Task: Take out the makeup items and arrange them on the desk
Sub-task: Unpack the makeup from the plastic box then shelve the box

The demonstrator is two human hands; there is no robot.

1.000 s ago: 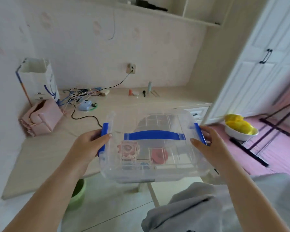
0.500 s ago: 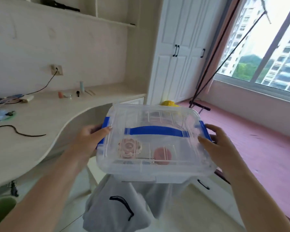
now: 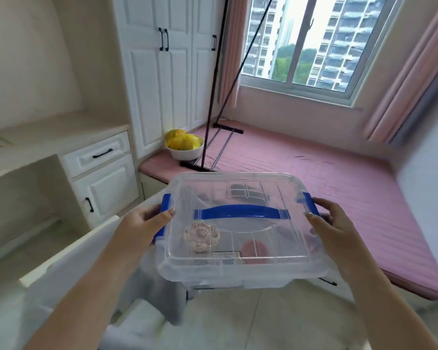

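At either end of the clear box (image 3: 240, 231), held in the air over the floor: left hand (image 3: 142, 229) and right hand (image 3: 335, 232), each curled round a blue latch, lid shut.

Contents: a pinkish flower-shaped compact (image 3: 202, 236) and a reddish round item (image 3: 254, 250); the rest blurs behind the plastic.

Handling advice: keep the box level, set it flat on the desk (image 3: 48, 145) to the left, and only then release the latches.

Hidden: most of the desk top, out of frame.
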